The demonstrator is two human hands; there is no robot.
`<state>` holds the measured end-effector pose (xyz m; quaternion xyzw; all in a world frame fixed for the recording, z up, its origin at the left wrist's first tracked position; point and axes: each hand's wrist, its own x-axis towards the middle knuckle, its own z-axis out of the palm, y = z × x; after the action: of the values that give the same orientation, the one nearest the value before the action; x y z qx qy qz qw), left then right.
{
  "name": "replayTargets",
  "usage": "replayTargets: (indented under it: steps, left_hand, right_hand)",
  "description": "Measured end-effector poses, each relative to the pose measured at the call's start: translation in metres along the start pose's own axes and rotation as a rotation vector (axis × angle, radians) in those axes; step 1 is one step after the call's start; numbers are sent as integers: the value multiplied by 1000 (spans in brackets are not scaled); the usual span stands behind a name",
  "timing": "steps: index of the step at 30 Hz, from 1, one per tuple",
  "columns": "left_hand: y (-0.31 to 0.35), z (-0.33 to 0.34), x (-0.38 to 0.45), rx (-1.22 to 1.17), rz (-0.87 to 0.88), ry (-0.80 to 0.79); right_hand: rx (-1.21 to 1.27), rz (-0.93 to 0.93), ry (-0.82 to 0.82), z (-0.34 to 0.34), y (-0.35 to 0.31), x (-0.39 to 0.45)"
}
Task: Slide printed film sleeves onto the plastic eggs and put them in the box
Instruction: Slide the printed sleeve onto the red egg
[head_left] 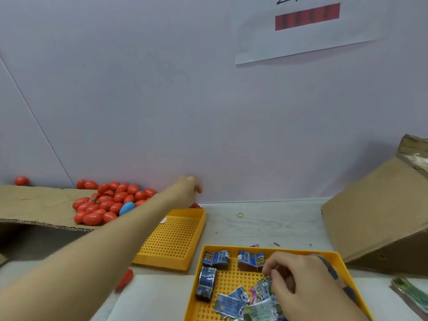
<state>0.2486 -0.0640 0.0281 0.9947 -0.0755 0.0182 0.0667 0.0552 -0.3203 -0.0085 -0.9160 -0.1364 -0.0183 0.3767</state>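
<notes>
Eggs (105,202): heaped far left on cardboard — hard, light, slippery; grasp round the middle.
Sleeves (243,300): near yellow tray — thin, crushable; pinch edges.
Left hand (188,188): outstretched, grip blurred — cannot tell.
Right hand (301,281): fingers curled among sleeves.

You have two hands in view: left (188,185), right (303,278). Trays, yellow, perforated: two, one far (176,239) and one near (342,269). Blue egg (127,208): one. Red eggs (102,205): a heap, too crowded to count exactly, roughly thirty; one more (21,181) apart at far left. Sleeves (216,259) in the near tray: about ten, overlapping. Rubber band (240,214): one. Boxes: one (375,216).
</notes>
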Motion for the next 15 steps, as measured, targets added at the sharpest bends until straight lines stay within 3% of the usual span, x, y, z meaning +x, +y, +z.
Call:
replayTargets:
  steps: [8, 15]
  left_hand:
    - [-8, -4, 25, 227, 72, -302]
    - [-6, -1, 25, 298, 73, -324]
  right_hand:
    - [-33, 9, 15, -3, 6, 2]
    - [-5, 25, 40, -3, 7, 1]
